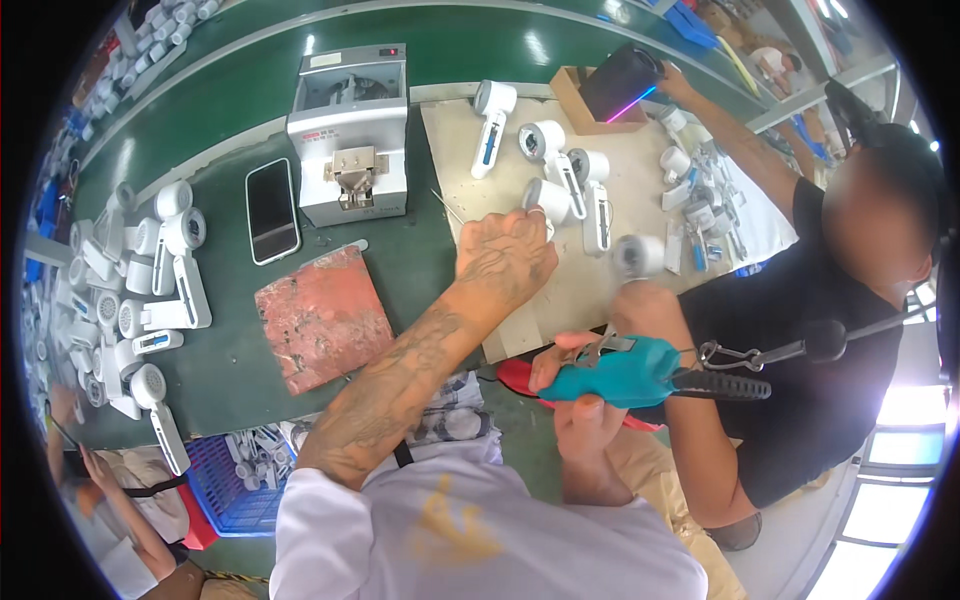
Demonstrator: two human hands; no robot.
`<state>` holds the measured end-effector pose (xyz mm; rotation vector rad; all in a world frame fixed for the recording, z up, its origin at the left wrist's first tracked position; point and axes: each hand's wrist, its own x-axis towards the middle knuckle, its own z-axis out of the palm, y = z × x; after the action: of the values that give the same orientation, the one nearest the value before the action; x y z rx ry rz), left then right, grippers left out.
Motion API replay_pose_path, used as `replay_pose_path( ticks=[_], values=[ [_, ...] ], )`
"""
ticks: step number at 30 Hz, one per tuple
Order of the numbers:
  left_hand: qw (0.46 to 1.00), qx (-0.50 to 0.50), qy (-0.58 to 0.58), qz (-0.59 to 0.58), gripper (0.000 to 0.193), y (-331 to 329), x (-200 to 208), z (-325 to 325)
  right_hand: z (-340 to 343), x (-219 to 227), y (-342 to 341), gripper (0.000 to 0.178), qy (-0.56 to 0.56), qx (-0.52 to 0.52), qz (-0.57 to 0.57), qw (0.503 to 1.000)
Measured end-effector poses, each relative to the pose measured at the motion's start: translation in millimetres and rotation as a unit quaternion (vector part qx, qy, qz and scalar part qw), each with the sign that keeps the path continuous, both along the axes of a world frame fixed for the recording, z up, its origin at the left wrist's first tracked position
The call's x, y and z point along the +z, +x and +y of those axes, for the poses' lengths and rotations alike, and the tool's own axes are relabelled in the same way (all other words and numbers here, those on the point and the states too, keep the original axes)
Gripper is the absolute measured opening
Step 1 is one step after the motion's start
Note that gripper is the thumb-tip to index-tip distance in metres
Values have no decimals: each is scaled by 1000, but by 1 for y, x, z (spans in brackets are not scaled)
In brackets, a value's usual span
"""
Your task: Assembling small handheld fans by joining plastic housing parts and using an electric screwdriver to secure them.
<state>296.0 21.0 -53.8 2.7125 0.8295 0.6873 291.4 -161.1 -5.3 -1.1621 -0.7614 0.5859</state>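
Note:
My left hand point(505, 260) reaches forward onto the beige work board point(455, 150), its fingers curled over a white round-headed part point(550, 200). In front of my chest, my right hand point(575, 385) grips a teal electric screwdriver point(625, 372) whose black cable runs off to the right. Close to the screwdriver's tip, a co-worker's hand point(650, 305) holds another white cylindrical part point(640, 255). More white parts point(495, 110) lie on the board behind my left hand.
A grey screw feeder machine point(350, 130), a dark phone point(272, 210) and a worn red mat point(325, 315) sit on the green table. White parts point(140, 290) pile up at left above a blue basket point(235, 470). The co-worker's other hand touches a black cylinder point(620, 80).

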Motion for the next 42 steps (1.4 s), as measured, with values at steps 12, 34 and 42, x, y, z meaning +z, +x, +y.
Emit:
replay_pose_path(
  ticks=[12, 34, 42],
  values=[
    [997, -46, -35, -56, 23, -192, 45, 33, 61, 5, -8, 94, -40, 70, -35, 996],
    [990, -30, -71, -120, 38, -224, 14, 69, 283, 16, -31, 44, 126, 111, -137, 976],
    [989, -17, -74, -128, 38, -225, 14, 69, 249, 31, -43, 48, 30, 127, -93, 987]
  ],
)
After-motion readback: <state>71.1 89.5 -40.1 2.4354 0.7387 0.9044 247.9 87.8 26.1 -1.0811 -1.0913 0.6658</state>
